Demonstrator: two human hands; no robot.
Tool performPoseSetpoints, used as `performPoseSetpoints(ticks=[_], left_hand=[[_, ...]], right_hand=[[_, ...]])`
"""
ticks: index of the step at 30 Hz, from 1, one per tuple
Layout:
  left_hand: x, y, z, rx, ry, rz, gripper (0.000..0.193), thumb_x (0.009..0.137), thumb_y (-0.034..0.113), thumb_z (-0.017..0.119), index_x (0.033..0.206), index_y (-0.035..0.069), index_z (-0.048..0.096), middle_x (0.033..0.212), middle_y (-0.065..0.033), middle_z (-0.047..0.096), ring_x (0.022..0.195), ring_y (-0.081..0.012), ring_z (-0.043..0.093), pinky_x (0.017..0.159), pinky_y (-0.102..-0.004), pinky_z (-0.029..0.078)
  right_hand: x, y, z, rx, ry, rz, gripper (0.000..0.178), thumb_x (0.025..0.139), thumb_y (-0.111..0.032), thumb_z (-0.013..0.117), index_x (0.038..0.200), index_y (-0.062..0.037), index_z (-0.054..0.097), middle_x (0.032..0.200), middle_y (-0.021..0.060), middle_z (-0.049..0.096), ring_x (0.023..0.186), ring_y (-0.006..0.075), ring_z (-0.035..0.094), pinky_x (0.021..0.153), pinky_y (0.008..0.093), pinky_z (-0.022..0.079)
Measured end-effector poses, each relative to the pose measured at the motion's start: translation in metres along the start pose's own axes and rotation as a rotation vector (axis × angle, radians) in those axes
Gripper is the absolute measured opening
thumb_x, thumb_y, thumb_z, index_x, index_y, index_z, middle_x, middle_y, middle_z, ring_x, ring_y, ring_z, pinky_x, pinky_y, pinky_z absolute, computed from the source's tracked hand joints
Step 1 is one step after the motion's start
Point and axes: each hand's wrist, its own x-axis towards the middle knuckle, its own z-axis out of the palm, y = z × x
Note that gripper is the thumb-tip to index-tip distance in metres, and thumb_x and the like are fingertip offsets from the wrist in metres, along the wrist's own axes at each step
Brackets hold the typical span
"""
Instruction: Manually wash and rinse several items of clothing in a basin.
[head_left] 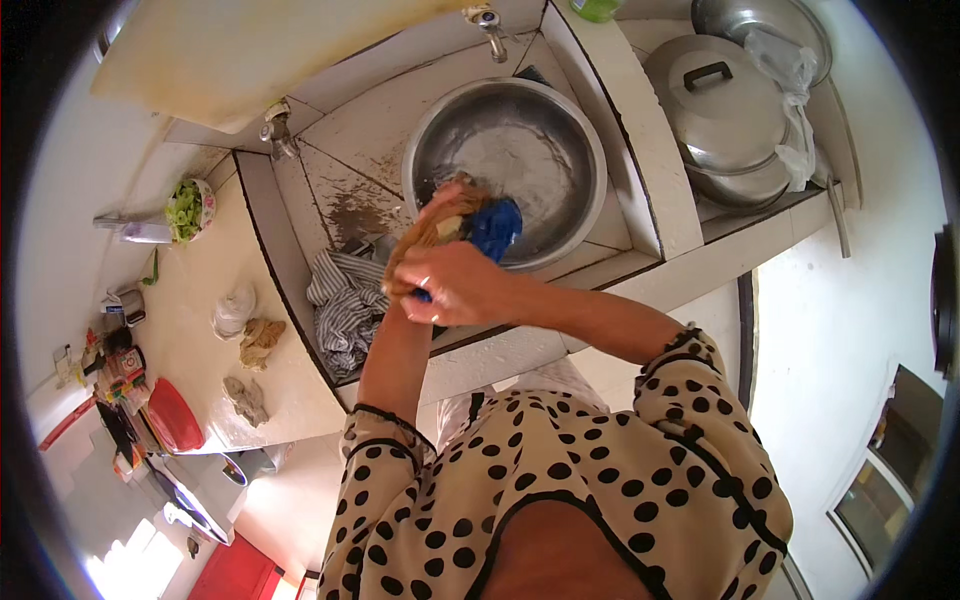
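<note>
My left hand [446, 198] reaches over the near left rim of a wide metal basin [595, 150], mostly covered by a wet brown cloth [412, 243]. A dark blue cloth [497, 230] hangs beside the brown one, over the basin's near edge; whether they are one piece I cannot tell. My right hand [450, 283] is closed at the left wrist, gripping the brown cloth, with a bit of blue under its fingers. The left fingers are partly hidden and bent around the cloth. A grey-and-white striped cloth [345, 310] lies bunched in the sink to the left.
The basin stands in a tiled sink [330, 130] with two taps, one at the back [488, 30] and one at the left [278, 130]. Crumpled cloths [262, 343] and a bowl of greens [188, 210] sit on the left counter. A lidded pot [715, 110] stands at the right.
</note>
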Motion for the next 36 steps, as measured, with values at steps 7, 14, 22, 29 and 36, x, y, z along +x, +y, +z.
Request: performPoseSetpoints(ticks=[7,14,22,29,36], left_hand=[[0.026,-0.029,-0.031,-0.306,0.262,-0.071,0.049,0.095,0.049,0.042,0.124,0.011,0.053,0.124,-0.01,0.056,0.111,-0.0276,0.055,0.098,-0.0485,0.041],[0.003,0.019,-0.019,0.075,0.178,0.021,0.064,0.088,0.037,0.061,0.142,0.023,0.031,0.151,-0.0112,0.016,0.137,-0.0366,0.019,0.105,-0.0606,0.026],[0.003,-0.003,-0.03,-0.001,0.261,-0.258,0.108,0.072,0.066,0.065,0.149,0.029,-0.001,0.154,-0.0039,-0.012,0.138,-0.0462,-0.002,0.091,-0.0794,0.02],[0.022,-0.005,-0.011,-0.028,0.382,-0.305,0.094,0.078,0.075,0.046,0.148,0.021,0.014,0.152,-0.0125,0.015,0.136,-0.0435,0.018,0.091,-0.073,0.03],[0.019,-0.032,-0.076,0.506,-0.213,0.484,0.038,0.093,0.031,0.049,0.12,0.005,0.052,0.111,-0.0137,0.058,0.108,-0.0245,0.054,0.101,-0.0381,0.038]], right_hand=[[0.019,0.154,-0.019,-0.483,0.223,0.309,0.024,0.083,-0.032,0.057,0.093,-0.012,0.065,0.082,0.0127,0.067,0.07,0.0364,0.064,0.063,0.0482,0.05],[-0.068,0.251,-0.036,-0.428,0.47,0.775,0.04,0.088,-0.017,0.056,0.126,-0.0092,0.046,0.12,0.0222,0.05,0.104,0.0396,0.056,0.086,0.0497,0.047],[-0.081,0.226,-0.024,-0.548,0.198,0.71,0.057,0.077,-0.021,0.069,0.128,-0.0092,0.046,0.112,0.0195,0.056,0.099,0.0346,0.058,0.079,0.0444,0.05],[-0.053,0.175,-0.002,0.334,0.25,0.6,0.032,0.073,-0.014,0.061,0.103,-0.0054,0.065,0.08,0.0141,0.067,0.073,0.0266,0.066,0.066,0.0362,0.051],[-0.001,-0.003,-0.008,-0.07,-0.139,-0.064,0.02,0.075,-0.024,0.061,0.083,-0.0069,0.066,0.079,0.014,0.066,0.072,0.0323,0.064,0.064,0.0377,0.051]])
